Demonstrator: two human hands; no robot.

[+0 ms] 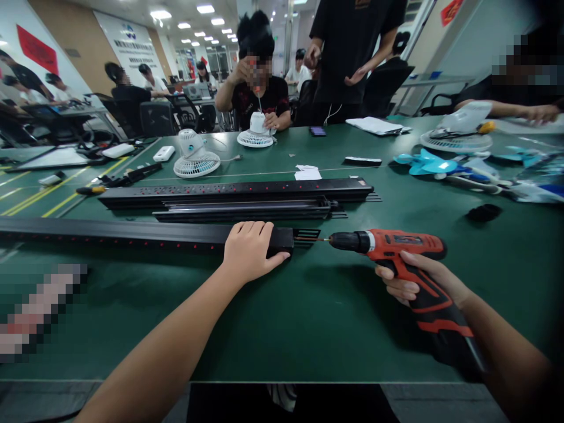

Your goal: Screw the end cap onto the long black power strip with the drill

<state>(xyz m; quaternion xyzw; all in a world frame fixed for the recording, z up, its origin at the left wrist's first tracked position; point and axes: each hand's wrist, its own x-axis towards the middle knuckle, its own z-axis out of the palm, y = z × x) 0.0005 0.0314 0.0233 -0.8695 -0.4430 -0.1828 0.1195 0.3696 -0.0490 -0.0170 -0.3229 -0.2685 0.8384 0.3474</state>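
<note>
A long black bar (pixel 145 234) with a row of red dots along its near side lies across the table. My left hand (pixel 249 249) is wrapped over it close to its right end, fingers on top and thumb toward the near corner. In my right hand (pixel 423 279) is a red and black cordless drill (pixel 408 242), held by its grip with a finger near the trigger. Its long thin bit (pixel 311 239) points left at the bar's end, where thin prongs or slots show. I cannot tell whether the tip touches the bar.
Behind the bar lie another black bar with red dots (pixel 233 191) and a shorter black channel (pixel 247 210). White fan parts (pixel 197 158) and blue fan blades (pixel 425 163) rest farther back. Across the green table (pixel 282 329), a seated person works on a white fan (pixel 255 132).
</note>
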